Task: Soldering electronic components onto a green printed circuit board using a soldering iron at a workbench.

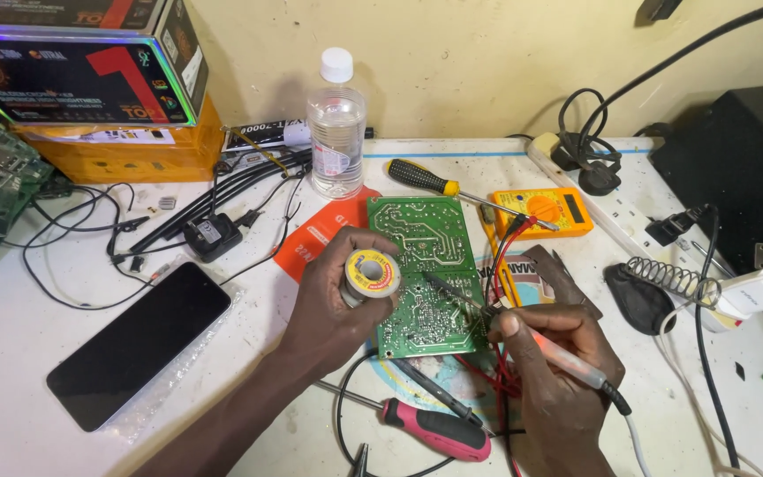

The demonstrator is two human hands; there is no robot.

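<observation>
With the left hand [333,305] gripping a solder spool [371,276] at the green circuit board's [421,274] 9 o'clock edge, the right hand [558,371] is clasping the soldering iron [523,331], tip touching mid-board, so soldering appears underway, not finished.

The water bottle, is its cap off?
No, the white cap sits on the bottle, which stands upright behind the circuit board.

Left hand [333,305] in a curled, closed grip, right hand [558,362] in a pen-like pinch grip.
</observation>
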